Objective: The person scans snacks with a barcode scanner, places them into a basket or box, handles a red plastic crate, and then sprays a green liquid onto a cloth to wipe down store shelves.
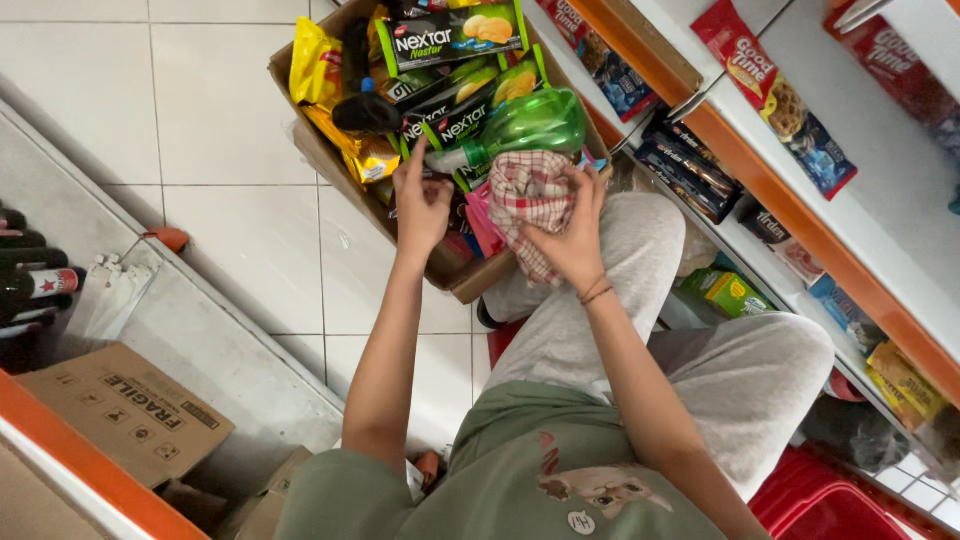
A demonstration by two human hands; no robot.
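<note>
Right hand point(572, 240) grips checkered cloth point(530, 200); left hand point(422, 205) just beside.

Brightness: bright, even indoor light, colours clear.
Glare: soft sheen on the white floor tiles point(230, 120) and on the green spray bottle point(530, 125).
Shadows: faint and diffuse beneath the cardboard box point(310, 140).
Sharpness: centre crisp; slight softness toward the corners.
Distortion: wide-angle tilt; shelves point(800, 190) slant.

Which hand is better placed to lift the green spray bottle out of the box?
Left, probably. The left hand rests open beside the green spray bottle, at its nozzle end, and holds nothing. The right hand is gripping the checked cloth just below the bottle.
</note>
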